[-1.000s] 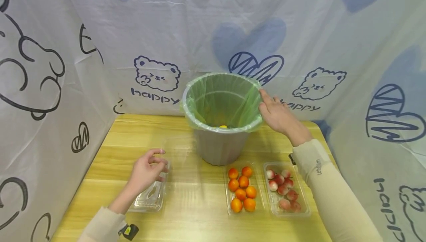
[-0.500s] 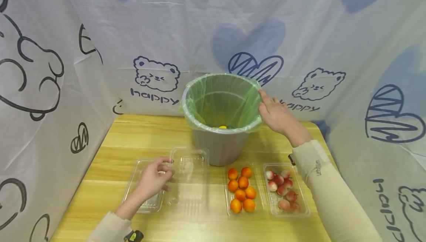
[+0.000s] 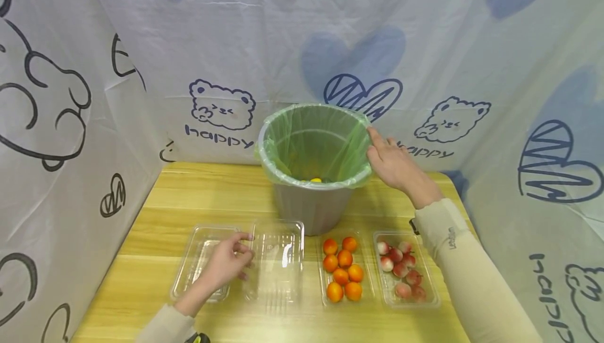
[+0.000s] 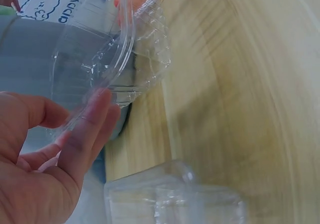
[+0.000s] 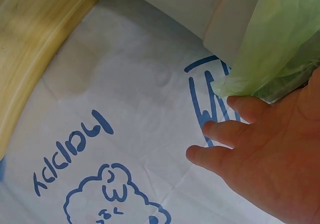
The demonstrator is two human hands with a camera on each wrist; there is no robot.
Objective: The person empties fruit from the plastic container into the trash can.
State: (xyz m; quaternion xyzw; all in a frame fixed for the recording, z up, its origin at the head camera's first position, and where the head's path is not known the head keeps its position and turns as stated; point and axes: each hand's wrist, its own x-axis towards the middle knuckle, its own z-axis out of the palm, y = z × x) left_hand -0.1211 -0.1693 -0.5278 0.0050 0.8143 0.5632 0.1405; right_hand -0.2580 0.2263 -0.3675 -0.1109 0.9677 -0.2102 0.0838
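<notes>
My left hand (image 3: 229,260) pinches the edge of a clear plastic container (image 3: 278,264), just in front of the bin. In the left wrist view, fingers and thumb meet at the rim of this container (image 4: 107,58), which is tilted. Beneath and left of that hand, a second clear plastic container (image 3: 186,275) sits on the table. My right hand (image 3: 394,160) rests against the right rim of a grey bin (image 3: 311,209) lined with a green bag (image 3: 325,149). Its fingers reach out fairly straight beside the bag in the right wrist view; the thumb is hidden.
A clear tray of small oranges (image 3: 341,276) lies right of the held container. Farther right is a clear box of small red-and-white fruits (image 3: 401,264). Something yellow (image 3: 315,180) shows inside the bin. Printed cloth walls (image 3: 292,33) surround the wooden table (image 3: 189,191).
My left hand has moved right and toward me, carrying the clear container from over the table's left-middle to beside the oranges. My right hand has stayed at the bin's rim.
</notes>
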